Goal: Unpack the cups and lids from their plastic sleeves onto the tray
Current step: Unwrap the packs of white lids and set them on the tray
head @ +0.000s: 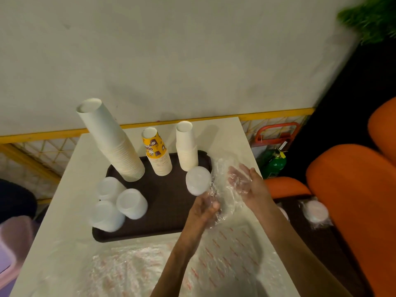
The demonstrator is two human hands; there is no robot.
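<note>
We see the left hand (pixel 203 210) with fingers (pixel 215 205) curled, pinching the crumpled near end of a clear plastic sleeve (pixel 222 168). The right hand (pixel 249 185) is palm up with fingers (pixel 234 173) straight and slightly spread; the film lies across them, and blur keeps us from telling whether it is over or under the palm. The sleeve is thin, shiny, wrinkled and see-through. At its left side is a held lid stack (pixel 198 180), white, round and translucent, tilted, touching the film above the right edge of the tray (pixel 171 213); we cannot tell if it rests on the tray. The tray is dark brown, rectangular, on a white table (pixel 64 211). On it we count three cup stacks, all upside down: a tall white stack (pixel 111 142) leaning left, a printed yellow stack (pixel 156 152) in the middle, and a short white stack (pixel 186 146) at right. We also count three standing lid stacks (pixel 120 202) bunched together at the tray's left side, touching one another. On the near part of the table lie empty sleeves (pixel 214 264), clear with red print, count unclear. To the right, off the table, one wrapped lid stack (pixel 315 212) sits on a dark surface beside orange seats (pixel 353 189). A green bottle (pixel 274 163) stands behind the table's right edge.
</note>
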